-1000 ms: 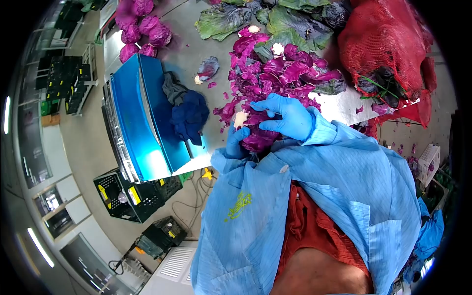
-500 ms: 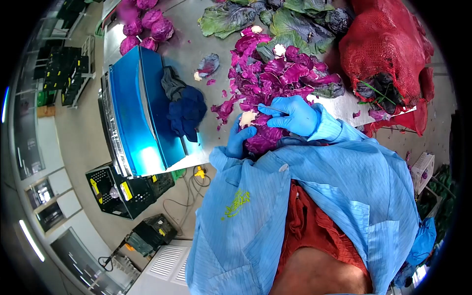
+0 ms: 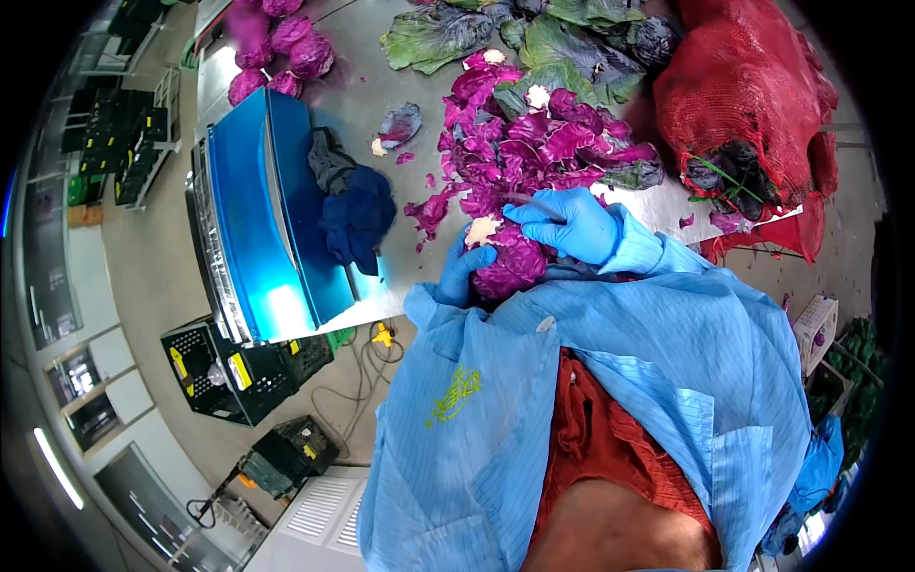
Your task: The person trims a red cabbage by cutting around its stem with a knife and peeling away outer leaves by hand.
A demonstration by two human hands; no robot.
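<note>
The round purple cabbage head [image 3: 516, 267] lies close before us; we judge it firm, heavy, brittle-leaved, best cupped sideways. Our blue-gloved left hand [image 3: 459, 274] grips its side; our blue-gloved right hand [image 3: 572, 227] curls, hold unclear, near the pale stem stub [image 3: 481, 230].

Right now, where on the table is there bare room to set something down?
Best is the table between the whole cabbages and the large green leaves; a smaller patch lies between the blue cloth and the left hand. It's crowded around the purple leaves and the red net bag.
</note>
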